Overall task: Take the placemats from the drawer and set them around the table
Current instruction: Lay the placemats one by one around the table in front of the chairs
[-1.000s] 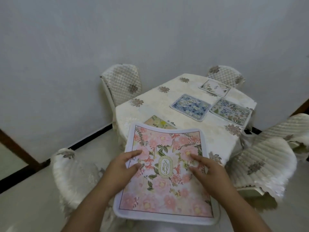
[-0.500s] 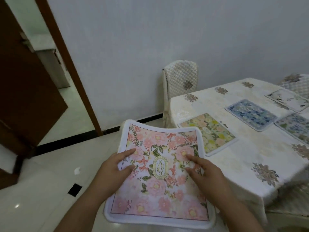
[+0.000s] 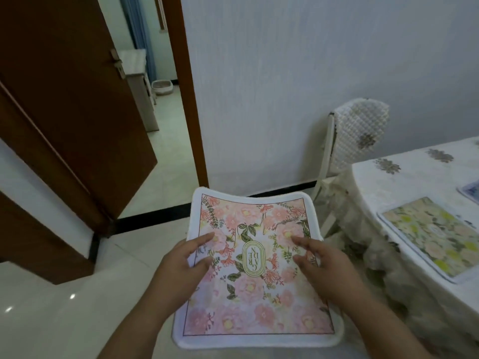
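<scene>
Placemat in hand: a pink floral placemat (image 3: 259, 275) with a white border and a gold oval emblem at its middle is held flat in the air above the floor (image 3: 51, 320), to the left of the bench (image 3: 404, 182).
Left hand: the left hand (image 3: 178, 270) is closed on the placemat's left edge, thumb and forefinger laid on the printed face; the other fingers are hidden under it.
Right hand: the right hand (image 3: 326, 265) is clamped on the right edge in the same way, thumb and a finger seen on top.
Bench: a cream cloth with brown flower motifs is draped over it, at the right of the head view.
Yellow-green placemat (image 3: 435, 239): laid flat on the bench near its front edge.
Blue placemat (image 3: 470, 190): only a corner is seen, at the frame's right edge.
Chair (image 3: 357, 136): quilted cover, set against the wall beside the bench.
Door (image 3: 64, 99): brown, swung open at the left.
</scene>
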Motion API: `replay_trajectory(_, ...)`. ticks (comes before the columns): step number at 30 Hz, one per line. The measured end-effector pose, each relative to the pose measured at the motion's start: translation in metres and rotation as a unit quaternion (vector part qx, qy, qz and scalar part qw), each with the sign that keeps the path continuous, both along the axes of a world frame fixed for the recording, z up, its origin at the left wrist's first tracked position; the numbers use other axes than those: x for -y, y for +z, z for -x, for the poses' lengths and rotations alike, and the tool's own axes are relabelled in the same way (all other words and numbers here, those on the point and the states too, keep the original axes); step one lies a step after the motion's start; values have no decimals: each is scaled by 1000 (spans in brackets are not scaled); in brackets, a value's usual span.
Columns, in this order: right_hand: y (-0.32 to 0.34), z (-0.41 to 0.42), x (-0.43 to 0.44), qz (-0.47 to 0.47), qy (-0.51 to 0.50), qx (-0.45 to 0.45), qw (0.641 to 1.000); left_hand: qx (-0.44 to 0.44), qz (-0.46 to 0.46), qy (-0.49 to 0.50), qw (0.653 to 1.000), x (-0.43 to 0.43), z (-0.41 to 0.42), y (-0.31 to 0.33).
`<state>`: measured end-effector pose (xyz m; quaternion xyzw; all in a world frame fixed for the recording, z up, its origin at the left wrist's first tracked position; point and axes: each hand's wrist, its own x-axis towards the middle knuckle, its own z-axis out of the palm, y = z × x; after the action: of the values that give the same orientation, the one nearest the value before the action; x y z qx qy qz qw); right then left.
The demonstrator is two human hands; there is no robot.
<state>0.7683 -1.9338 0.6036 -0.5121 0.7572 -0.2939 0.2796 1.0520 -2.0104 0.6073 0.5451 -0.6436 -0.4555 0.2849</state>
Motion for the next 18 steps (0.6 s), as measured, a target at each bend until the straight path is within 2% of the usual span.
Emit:
replay_trajectory(6,-5,-42,78,-7,-15,0,1000,15,-8,-8,1000,86,-39,12)
replay_trajectory(18,-38,3,289,-11,-41,66,997,99,-28,-77,992,304,-1,6)
